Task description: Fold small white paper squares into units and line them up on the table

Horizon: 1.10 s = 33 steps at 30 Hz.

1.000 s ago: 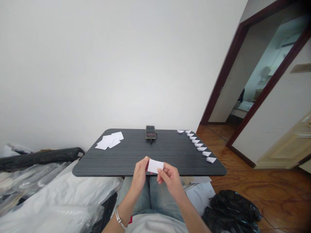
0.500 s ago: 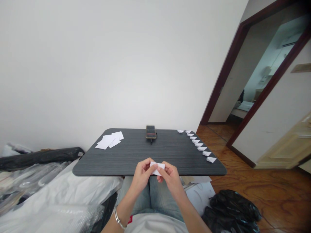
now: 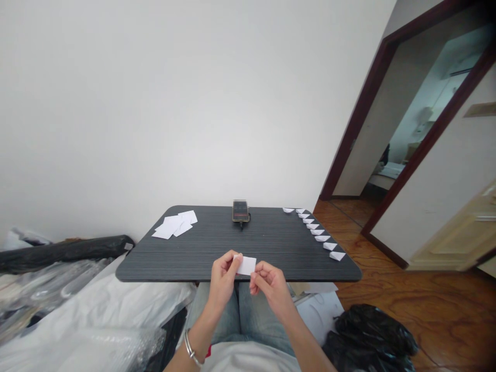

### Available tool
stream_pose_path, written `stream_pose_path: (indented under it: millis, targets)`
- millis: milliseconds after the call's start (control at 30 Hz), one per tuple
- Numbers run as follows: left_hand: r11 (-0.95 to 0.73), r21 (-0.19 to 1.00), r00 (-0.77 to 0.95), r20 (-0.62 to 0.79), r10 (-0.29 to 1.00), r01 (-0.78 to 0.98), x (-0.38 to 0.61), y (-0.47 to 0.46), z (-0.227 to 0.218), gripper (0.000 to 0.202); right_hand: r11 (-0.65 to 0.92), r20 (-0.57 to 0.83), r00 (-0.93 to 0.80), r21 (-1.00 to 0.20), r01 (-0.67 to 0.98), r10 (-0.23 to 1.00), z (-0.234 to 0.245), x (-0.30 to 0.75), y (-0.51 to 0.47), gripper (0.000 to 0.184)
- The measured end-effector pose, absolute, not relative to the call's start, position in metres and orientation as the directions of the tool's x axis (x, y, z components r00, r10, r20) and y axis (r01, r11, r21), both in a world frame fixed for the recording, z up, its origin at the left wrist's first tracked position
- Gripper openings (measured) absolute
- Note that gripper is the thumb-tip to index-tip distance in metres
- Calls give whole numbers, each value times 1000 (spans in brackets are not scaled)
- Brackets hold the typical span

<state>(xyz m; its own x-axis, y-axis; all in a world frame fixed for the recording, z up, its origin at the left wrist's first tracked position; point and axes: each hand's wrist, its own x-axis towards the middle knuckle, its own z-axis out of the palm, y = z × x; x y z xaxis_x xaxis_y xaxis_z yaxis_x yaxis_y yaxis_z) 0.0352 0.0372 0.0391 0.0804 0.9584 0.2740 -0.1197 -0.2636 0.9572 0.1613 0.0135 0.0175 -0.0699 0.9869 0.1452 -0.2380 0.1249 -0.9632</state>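
Observation:
A small piece of white paper (image 3: 247, 265), apparently folded, is held just above the near edge of the table. My left hand (image 3: 225, 269) pinches its left end between thumb and fingers. At the lower right corner of the paper, the closed fingertips of my right hand (image 3: 269, 282) meet its edge. Several loose white paper sheets (image 3: 170, 226) overlap in a pile at the table's left. Along the right side runs a row of several small folded white papers (image 3: 330, 246), with one more folded paper (image 3: 288, 210) at the back.
The dark table (image 3: 217, 237) stands against a white wall. A phone-like device (image 3: 241, 211) with a cable sits at its back middle. Plastic-wrapped bundles (image 3: 77, 310) lie left of my legs, and black plastic bags (image 3: 370, 336) lie on the floor at right.
My right hand has slid rightward, from the paper's middle to its lower right corner, uncovering more of the paper. My left hand has shifted slightly left with the paper.

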Motion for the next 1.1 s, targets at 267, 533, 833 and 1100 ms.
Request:
stream_pose_path:
  millis: [267, 533, 833, 1100]
  targets:
    - [-303, 943, 46, 312, 949, -134, 34, 38, 43, 32, 93, 130, -81, -931, -354, 988, 21, 162, 9, 23]
    - [-469, 880, 117, 475, 872, -77, 31, 40, 39, 21, 227, 202, 112, -926, -301, 973, 23, 162, 10, 20]
    - [-498, 862, 201, 507, 838, -95, 26, 41, 34, 36, 528, 530, 287, -844, 93, 798, 6, 177, 14, 8]
    - [-462, 887, 258, 449, 856, -9, 24, 31, 46, 34, 639, 680, 172, -730, 240, 712, 15, 179, 11, 10]
